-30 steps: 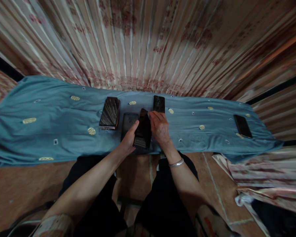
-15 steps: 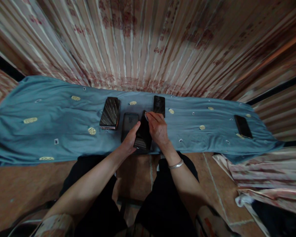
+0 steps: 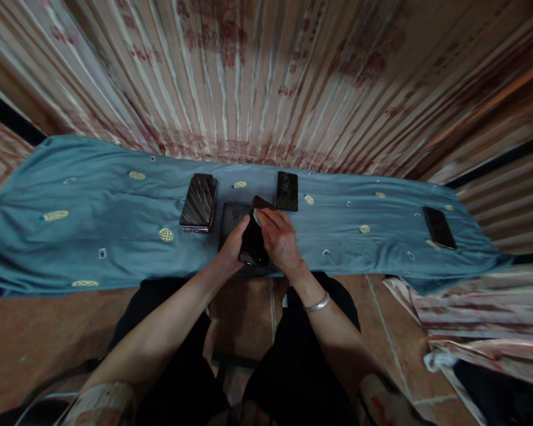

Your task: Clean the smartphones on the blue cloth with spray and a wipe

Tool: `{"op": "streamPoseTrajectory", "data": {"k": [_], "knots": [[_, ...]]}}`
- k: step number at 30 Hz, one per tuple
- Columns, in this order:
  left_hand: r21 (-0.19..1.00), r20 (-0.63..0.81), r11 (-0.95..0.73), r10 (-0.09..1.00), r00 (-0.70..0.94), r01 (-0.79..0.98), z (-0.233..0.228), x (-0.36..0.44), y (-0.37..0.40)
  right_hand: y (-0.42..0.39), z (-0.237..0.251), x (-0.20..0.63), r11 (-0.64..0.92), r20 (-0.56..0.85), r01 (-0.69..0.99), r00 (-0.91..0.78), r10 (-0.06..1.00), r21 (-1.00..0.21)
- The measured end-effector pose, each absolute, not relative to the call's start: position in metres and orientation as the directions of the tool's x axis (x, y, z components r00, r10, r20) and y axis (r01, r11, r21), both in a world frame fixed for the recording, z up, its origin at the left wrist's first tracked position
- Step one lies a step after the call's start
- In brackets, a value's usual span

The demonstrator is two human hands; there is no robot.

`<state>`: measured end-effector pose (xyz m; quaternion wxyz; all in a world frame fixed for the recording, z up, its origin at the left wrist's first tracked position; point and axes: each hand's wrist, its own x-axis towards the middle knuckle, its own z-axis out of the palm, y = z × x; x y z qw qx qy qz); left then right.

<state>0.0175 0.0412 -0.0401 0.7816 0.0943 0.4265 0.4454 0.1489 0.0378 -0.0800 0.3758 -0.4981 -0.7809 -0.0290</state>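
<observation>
Both forearms run up from the bottom of the frame and converge near its centre, elbows spread toward the lower corners. The left hand (image 3: 233, 245), reaching in from the lower left, grips a black smartphone (image 3: 252, 247) by its left edge, thumb along the near side of the glass and pointing up and right; its other fingers are hidden underneath. That phone sits at the centre of the frame, tilted, over the teal cloth (image 3: 115, 231). The right hand (image 3: 281, 236), wrist bent inward above a silver bangle (image 3: 317, 303), has its fingers curled and bunched over the phone's upper right part, pinching a small white piece (image 3: 256, 217) against the screen; what it is made of I cannot tell. Just left of the held phone lies a dark flat device (image 3: 229, 218), partly covered by the left hand. A phone stack (image 3: 198, 202) rests left of centre, a cracked-looking phone (image 3: 286, 190) just above the right hand, and another phone (image 3: 439, 228) far right.
</observation>
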Motion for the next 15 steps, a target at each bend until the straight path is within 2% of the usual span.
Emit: {"op": "streamPoseTrajectory", "data": {"k": [15], "knots": [[0.531,-0.570,0.579,0.784,0.244,-0.619,-0.0399,0.0162,0.0444,0.0284,-0.0778,0.1441,0.517,0.608,0.782,-0.231,0.760,-0.348]]}}
